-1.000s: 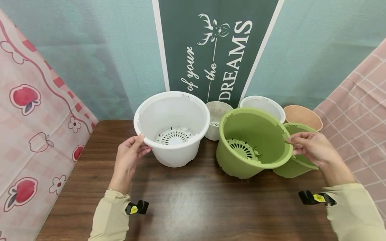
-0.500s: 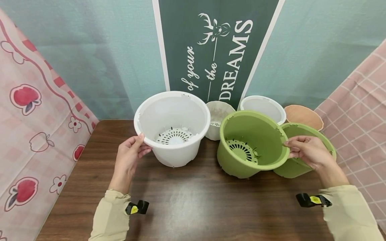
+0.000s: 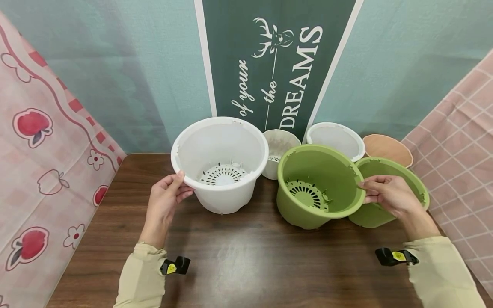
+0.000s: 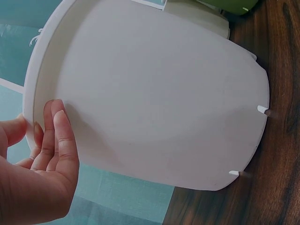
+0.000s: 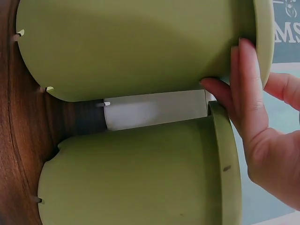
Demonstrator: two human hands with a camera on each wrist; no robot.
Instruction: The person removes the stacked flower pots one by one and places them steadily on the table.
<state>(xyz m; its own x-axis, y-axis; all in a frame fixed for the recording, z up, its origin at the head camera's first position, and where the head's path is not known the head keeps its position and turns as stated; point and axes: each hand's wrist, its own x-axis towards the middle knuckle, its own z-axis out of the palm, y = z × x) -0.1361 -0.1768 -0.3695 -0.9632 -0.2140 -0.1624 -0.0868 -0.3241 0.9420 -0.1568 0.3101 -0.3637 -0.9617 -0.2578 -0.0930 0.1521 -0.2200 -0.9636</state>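
A large white plastic flowerpot point(image 3: 227, 201) with a slotted bottom stands on the left of the table. My left hand point(image 3: 163, 201) pinches its rim at the near left, thumb inside and fingers beneath the lip, as the left wrist view point(image 4: 51, 168) also has it. To the right stands a green flowerpot point(image 3: 304, 216) of the same kind. My right hand point(image 3: 390, 194) pinches its right rim; in the right wrist view the fingers point(image 5: 248, 89) lie against its outer wall. Behind that hand is a second green flowerpot point(image 3: 369, 216), partly hidden.
A small cream pot point(image 3: 271, 169) stands between the big pots. Farther back are another white pot point(image 3: 335, 139) and a peach-coloured pot point(image 3: 387, 149). The brown wooden table point(image 3: 231, 265) ends against hanging cloths behind and at both sides.
My right hand has moved left with the green flowerpot's rim, and the pot sits more upright. More of the second green flowerpot shows. My left hand and the white flowerpot stay put.
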